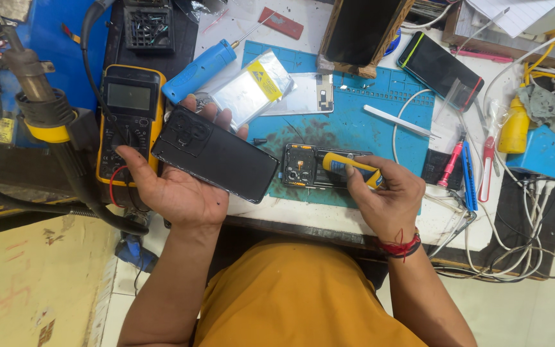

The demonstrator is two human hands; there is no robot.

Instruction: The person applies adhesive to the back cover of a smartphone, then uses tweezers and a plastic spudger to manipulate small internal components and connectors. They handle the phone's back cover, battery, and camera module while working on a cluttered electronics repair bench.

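Observation:
My left hand (pixel 168 186) holds a black phone back cover (pixel 216 153), inner side up, over the near left edge of the blue work mat (pixel 367 132). On the mat lies an opened phone body (pixel 300 166) with its circuit board exposed. Above that phone, my right hand (pixel 385 196) grips a yellow and black screwdriver (pixel 348 166), its tip pointing at the board. A red thread bracelet circles my right wrist.
A yellow multimeter (pixel 130 115) lies left of the mat, beside a hot-air tool's hose (pixel 65 160). A blue electric screwdriver (pixel 199 71), a silver battery pouch (pixel 252 90), a white phone frame (pixel 309 93), a dark phone (pixel 441 67), tweezers, cables and a yellow bottle (pixel 515 125) crowd the bench.

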